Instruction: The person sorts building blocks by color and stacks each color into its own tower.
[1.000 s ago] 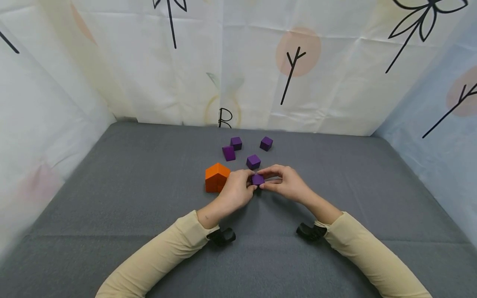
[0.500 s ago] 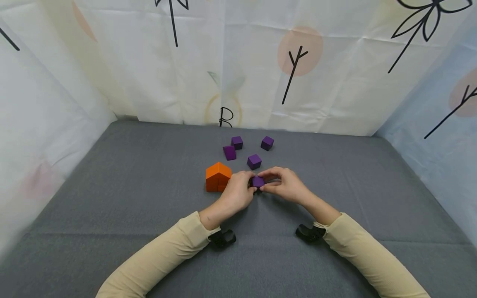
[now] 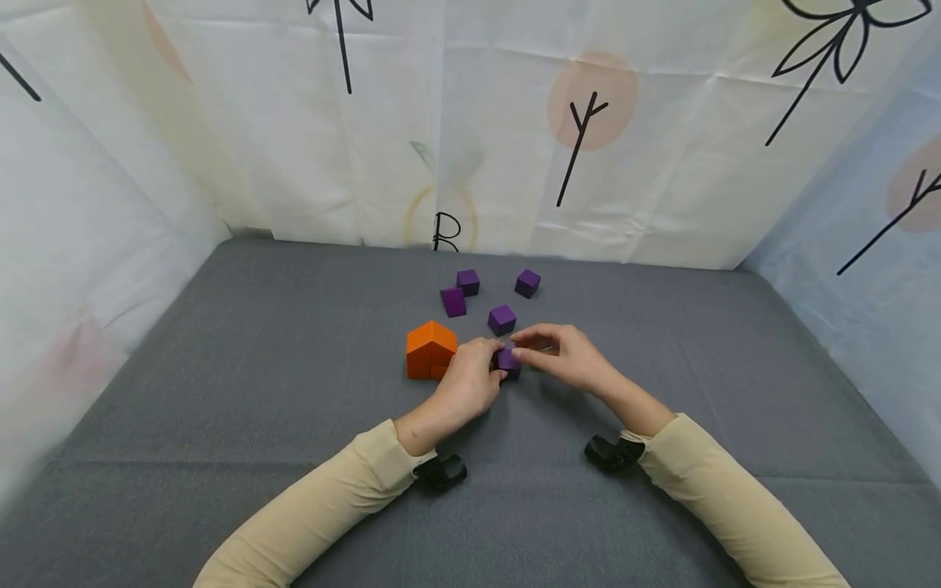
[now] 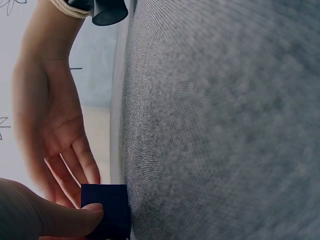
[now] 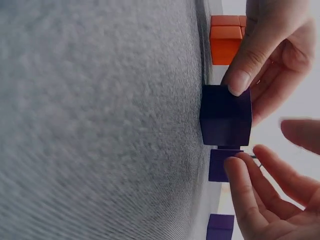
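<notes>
My left hand (image 3: 470, 377) pinches a small purple block (image 3: 507, 365) on the grey cloth, its thumb laid on the block's near face. In the left wrist view the same block (image 4: 112, 212) looks dark blue and rests against the cloth. On the block's right side is my right hand (image 3: 569, 357), thumb and fingers spread apart and holding nothing. The right wrist view shows a gap between that thumb and the fingers (image 5: 245, 190). Just left of my left hand stands an orange house-shaped block stack (image 3: 429, 351), partly hidden by the hand.
A purple block (image 3: 502, 319) sits right behind the hands. Farther back are another purple block (image 3: 528, 282) and a close pair, one purple block (image 3: 468, 282) behind a tilted one (image 3: 453, 302). Patterned white sheets (image 3: 500, 163) enclose the table's back and sides.
My right hand has loosened from the purple block, its thumb lifting and moving up off the side. My left hand keeps its pinch on the block.
</notes>
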Demonstrator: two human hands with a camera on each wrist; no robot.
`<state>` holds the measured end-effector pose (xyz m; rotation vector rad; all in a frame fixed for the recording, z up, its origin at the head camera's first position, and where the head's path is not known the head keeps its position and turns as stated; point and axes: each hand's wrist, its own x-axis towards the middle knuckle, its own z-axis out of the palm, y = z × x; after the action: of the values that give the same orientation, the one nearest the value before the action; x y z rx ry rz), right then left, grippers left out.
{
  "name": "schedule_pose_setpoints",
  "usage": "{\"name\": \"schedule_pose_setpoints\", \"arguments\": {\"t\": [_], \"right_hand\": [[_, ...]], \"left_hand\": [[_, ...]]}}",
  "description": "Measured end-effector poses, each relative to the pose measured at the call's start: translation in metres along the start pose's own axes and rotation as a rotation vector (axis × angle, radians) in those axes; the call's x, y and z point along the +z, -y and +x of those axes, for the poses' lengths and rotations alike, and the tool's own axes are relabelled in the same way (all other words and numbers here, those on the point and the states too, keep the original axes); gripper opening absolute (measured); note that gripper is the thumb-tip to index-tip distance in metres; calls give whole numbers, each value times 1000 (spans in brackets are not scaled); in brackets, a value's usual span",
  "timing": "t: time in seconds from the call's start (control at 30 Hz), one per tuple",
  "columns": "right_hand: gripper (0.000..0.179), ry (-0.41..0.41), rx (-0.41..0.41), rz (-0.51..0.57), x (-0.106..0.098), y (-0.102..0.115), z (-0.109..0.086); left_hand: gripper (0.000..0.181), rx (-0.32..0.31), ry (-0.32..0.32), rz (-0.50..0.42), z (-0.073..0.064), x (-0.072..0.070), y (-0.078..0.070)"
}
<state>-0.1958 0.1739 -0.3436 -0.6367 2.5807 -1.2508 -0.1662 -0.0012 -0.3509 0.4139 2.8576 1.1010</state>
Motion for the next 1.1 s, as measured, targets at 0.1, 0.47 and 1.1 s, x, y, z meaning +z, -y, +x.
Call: {"name": "schedule_pose_setpoints", "arguments": {"t": [0.1, 0.47, 1.1], "right_hand": [[33, -68, 12, -6, -1, 0, 3], [41, -151, 127, -29, -3, 1, 20], [48, -44, 149, -81, 1, -1, 54]], "left_hand": [[34, -5, 3, 8, 0, 1, 0], [34, -17, 11, 8, 2, 1, 0], [33, -8, 12, -10, 2, 0, 0]]}}
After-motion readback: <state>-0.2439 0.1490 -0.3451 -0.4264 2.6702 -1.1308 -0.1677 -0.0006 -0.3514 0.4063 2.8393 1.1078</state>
